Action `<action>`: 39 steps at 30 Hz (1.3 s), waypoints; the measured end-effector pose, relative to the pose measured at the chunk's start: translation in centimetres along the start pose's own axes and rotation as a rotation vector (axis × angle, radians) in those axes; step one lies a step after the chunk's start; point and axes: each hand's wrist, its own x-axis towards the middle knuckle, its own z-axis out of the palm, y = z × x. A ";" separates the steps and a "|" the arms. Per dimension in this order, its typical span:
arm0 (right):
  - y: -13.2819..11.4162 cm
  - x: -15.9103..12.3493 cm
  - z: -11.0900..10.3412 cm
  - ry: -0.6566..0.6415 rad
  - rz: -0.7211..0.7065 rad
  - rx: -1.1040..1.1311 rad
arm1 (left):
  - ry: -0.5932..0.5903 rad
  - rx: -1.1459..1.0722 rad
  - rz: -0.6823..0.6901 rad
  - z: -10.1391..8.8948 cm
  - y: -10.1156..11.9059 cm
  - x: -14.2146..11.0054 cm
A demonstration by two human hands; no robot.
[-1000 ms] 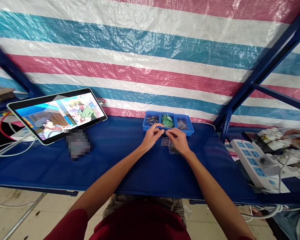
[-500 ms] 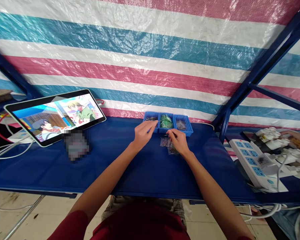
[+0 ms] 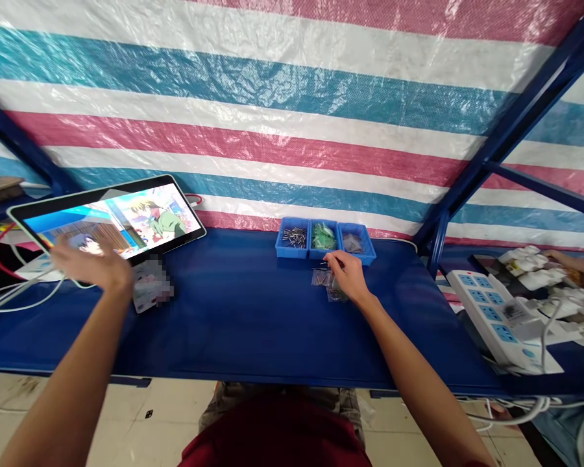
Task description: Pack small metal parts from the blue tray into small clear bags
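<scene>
My left hand (image 3: pixel 95 264), blurred by motion, is over the lower left of a tablet (image 3: pixel 168 246) playing a cartoon; its fingers look spread and nothing shows in them. My right hand (image 3: pixel 349 274) is closed in a pinch on a small dark screw-like piece (image 3: pixel 324 262), just in front of the bins. Small clear plastic bags (image 3: pixel 320 277) with tiny parts lie under and beside that hand. Three joined blue bins stand behind: the left bin (image 3: pixel 292 253) has loose metal screws or pins, the middle one green pieces (image 3: pixel 323 236), the right one greyish clear pieces (image 3: pixel 353 243).
A pixelated flat object (image 3: pixel 150 288) lies on the blue table (image 3: pixel 243 324) below the tablet. White cables (image 3: pixel 24 305) run at the left. A power strip (image 3: pixel 486 318) and white parts (image 3: pixel 535 275) are at the right, near another person's hand (image 3: pixel 577 263). Striped sheeting hangs behind.
My left hand has swung from the left bin far left to the tablet, uncovering the metal pieces in that bin. My right hand has stayed in place, still pinching.
</scene>
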 end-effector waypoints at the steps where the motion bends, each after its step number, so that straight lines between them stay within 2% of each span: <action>1: 0.0 0.0 0.0 0.000 0.003 0.002 | 0.069 0.068 -0.209 -0.7 -1.7 0.9; 3: 0.0 0.1 -0.1 -0.004 0.014 0.005 | 0.053 0.122 -0.435 -1.7 -3.8 1.9; 5: 0.0 0.1 -0.2 -0.011 0.027 0.000 | -0.041 0.185 -0.526 -2.3 -4.8 2.1; 8: 0.1 0.1 -0.4 -0.007 0.043 -0.012 | -0.115 0.289 -0.477 -2.6 -4.9 2.0; 12: 0.1 0.1 -0.3 -0.008 0.043 -0.018 | -0.084 0.334 -0.463 -2.3 -5.0 2.3; 17: 0.4 0.6 -1.2 -0.011 0.060 -0.129 | -0.016 0.225 -0.461 -1.5 -6.1 2.9; 20: 0.7 1.0 -2.5 -0.248 0.161 -0.266 | 0.106 0.202 -0.477 -1.6 -5.3 2.6; 21: 0.7 1.0 -2.8 -0.340 0.189 -0.330 | 0.159 0.199 -0.439 -1.8 -4.6 2.2; 22: 0.8 1.0 -3.1 -0.431 0.211 -0.383 | 0.183 0.188 -0.334 -2.1 -3.6 1.6; 23: 0.7 0.9 -3.3 -0.508 0.230 -0.431 | 0.176 0.155 -0.174 -2.3 -2.3 0.8; 25: 0.6 0.8 -3.3 -0.616 0.254 -0.501 | -0.042 0.040 0.169 -2.7 1.1 -1.7; 26: 0.5 0.7 -3.1 -0.647 0.262 -0.525 | -0.128 -0.023 0.290 -2.8 3.0 -3.2; 31: 0.2 0.7 -2.2 -0.677 0.254 -0.582 | -0.746 -0.176 0.687 -1.9 12.7 -13.0; 32: 0.1 0.7 -2.1 -0.672 0.244 -0.589 | -0.847 -0.188 0.748 -1.5 14.3 -14.8; 34: 0.1 0.7 -1.9 -0.650 0.223 -0.597 | -0.959 -0.213 0.802 -0.7 17.1 -18.1; 37: 0.1 0.7 -1.9 -0.591 0.221 -0.599 | -1.054 -0.242 0.840 0.4 19.9 -21.7; 39: 0.0 0.7 -1.9 -0.566 0.237 -0.594 | -1.076 -0.281 0.847 0.9 20.8 -23.3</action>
